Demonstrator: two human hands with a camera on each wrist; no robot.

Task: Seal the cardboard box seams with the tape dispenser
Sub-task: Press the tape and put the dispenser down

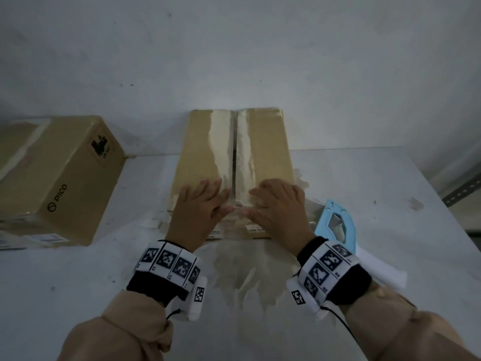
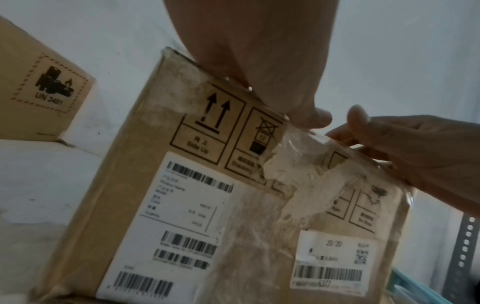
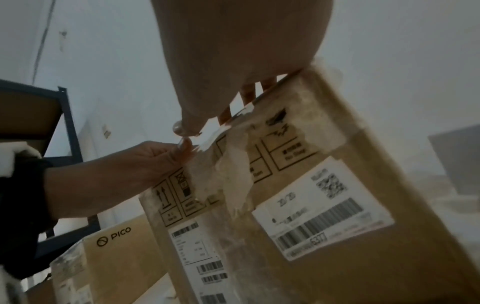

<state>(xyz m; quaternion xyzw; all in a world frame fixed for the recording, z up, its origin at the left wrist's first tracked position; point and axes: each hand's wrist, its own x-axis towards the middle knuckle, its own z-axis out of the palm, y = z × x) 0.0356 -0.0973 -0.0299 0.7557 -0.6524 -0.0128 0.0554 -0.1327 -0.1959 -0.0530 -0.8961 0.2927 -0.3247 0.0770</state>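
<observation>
A brown cardboard box (image 1: 268,152) stands in the middle of the table, with shiny tape (image 1: 221,142) along both sides of its dark top seam. My left hand (image 1: 203,204) and right hand (image 1: 278,204) lie flat on the near end of the top, one on each side of the seam. Their thumbs meet at the front edge. In the left wrist view my left thumb (image 2: 315,117) presses wrinkled clear tape (image 2: 298,148) over that edge onto the labelled front face (image 2: 145,185). The light blue tape dispenser (image 1: 350,235) lies on the table right of my right hand, held by neither hand.
A second brown box marked PICO (image 1: 65,178) stands at the left. The white table (image 1: 390,191) runs back to a white wall. White paper (image 1: 382,269) lies under the dispenser. Dark metal shelving (image 3: 64,123) shows in the right wrist view.
</observation>
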